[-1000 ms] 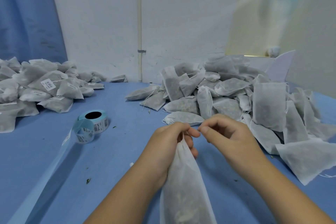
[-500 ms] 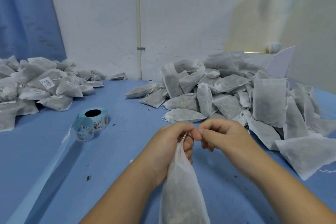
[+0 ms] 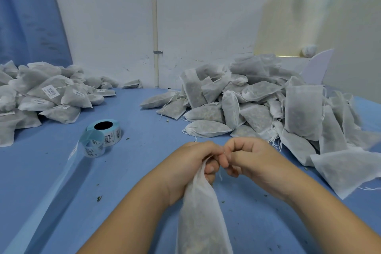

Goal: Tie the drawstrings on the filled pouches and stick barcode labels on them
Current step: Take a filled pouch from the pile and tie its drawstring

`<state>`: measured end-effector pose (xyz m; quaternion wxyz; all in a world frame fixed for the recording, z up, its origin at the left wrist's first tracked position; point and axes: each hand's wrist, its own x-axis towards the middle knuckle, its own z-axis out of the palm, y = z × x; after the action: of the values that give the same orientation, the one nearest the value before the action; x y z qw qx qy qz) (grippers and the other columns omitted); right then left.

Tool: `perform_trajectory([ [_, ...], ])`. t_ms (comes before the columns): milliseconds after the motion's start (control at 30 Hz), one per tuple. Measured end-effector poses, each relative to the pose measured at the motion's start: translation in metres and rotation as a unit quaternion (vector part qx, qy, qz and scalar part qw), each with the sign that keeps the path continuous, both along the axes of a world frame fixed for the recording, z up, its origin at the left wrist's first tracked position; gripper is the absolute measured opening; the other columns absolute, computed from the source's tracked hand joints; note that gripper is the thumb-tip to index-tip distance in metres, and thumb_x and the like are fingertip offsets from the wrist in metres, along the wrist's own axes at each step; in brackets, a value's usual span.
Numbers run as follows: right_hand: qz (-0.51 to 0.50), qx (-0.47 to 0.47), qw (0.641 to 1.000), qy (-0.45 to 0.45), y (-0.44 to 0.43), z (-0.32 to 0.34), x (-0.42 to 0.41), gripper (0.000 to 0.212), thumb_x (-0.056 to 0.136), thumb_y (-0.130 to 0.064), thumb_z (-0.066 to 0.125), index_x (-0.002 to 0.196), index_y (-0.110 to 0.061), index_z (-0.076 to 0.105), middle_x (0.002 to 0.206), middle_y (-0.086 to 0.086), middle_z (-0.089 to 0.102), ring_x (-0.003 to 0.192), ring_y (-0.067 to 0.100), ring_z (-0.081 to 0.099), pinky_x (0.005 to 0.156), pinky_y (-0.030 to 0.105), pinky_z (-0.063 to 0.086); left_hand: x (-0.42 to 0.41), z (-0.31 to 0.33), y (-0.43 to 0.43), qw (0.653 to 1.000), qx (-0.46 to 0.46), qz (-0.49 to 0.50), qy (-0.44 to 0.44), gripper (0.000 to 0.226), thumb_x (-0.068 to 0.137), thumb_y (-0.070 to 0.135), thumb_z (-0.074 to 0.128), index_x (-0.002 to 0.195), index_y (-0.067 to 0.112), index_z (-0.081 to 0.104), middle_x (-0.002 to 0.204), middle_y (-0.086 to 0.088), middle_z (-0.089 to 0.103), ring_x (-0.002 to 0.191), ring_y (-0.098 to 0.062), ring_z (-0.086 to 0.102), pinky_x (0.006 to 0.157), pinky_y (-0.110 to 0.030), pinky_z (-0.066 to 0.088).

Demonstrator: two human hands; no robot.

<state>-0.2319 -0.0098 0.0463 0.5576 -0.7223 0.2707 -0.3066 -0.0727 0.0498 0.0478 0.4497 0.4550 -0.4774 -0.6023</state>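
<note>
One pouch (image 3: pixel 201 212) mid-tie: neck clamped in left grip (image 3: pixel 191 163), drawstring (image 3: pixel 220 177) pinched in right grip (image 3: pixel 253 159). Next probably: cinch knot tight, then sticker off label roll (image 3: pixel 104 136).

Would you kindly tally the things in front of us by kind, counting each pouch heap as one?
Labelled pouch heap: 1
Unlabelled pouch heap: 1
Barcode label roll: 1
Pouch being tied: 1
Total: 4
</note>
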Motion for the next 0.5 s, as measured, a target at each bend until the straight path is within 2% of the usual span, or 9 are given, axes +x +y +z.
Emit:
perform_trajectory([
  [167,0.015,0.000,1.000,-0.002,0.0003,0.0002,0.0001,0.017,0.070,-0.010,0.056,0.062,-0.020,0.067,0.066,0.008,0.056,0.060,0.016,0.049,0.058,0.023,0.042,0.0044,0.0015,0.0004,1.000,0.017,-0.002,0.000,0.034,0.089,0.025,0.057,0.058,0.018,0.069,0.050,0.006,0.041,0.041,-0.008,0.034,0.046,-0.021,0.029],
  [300,0.021,0.005,1.000,-0.008,-0.0004,0.0000,-0.0011,0.023,0.078,-0.003,0.057,0.064,-0.020,0.066,0.071,0.011,0.055,0.061,0.017,0.052,0.058,0.025,0.042,0.0062,0.0046,0.0018,0.999,0.039,0.010,0.015,0.016,0.070,0.030,0.069,0.061,0.017,0.072,0.055,0.005,0.045,0.039,-0.008,0.037,0.041,-0.019,0.031],
  [400,0.017,0.011,1.000,-0.007,-0.0001,0.0014,-0.0014,0.017,0.070,-0.009,0.054,0.062,-0.020,0.065,0.071,0.014,0.052,0.060,0.017,0.052,0.057,0.024,0.042,0.0089,0.0032,0.0013,0.999,0.029,0.043,0.005,0.017,0.081,0.023,0.070,0.068,0.013,0.073,0.060,0.003,0.047,0.039,-0.009,0.037,0.039,-0.019,0.034],
  [500,0.007,0.014,1.000,-0.004,-0.0005,0.0020,-0.0019,0.017,0.068,-0.010,0.053,0.059,-0.021,0.063,0.062,0.009,0.052,0.058,0.017,0.051,0.056,0.022,0.042,0.0106,0.0032,0.0003,0.997,0.013,0.072,-0.012,0.017,0.084,0.023,0.071,0.071,0.012,0.072,0.063,0.002,0.050,0.042,-0.010,0.041,0.042,-0.018,0.035],
])
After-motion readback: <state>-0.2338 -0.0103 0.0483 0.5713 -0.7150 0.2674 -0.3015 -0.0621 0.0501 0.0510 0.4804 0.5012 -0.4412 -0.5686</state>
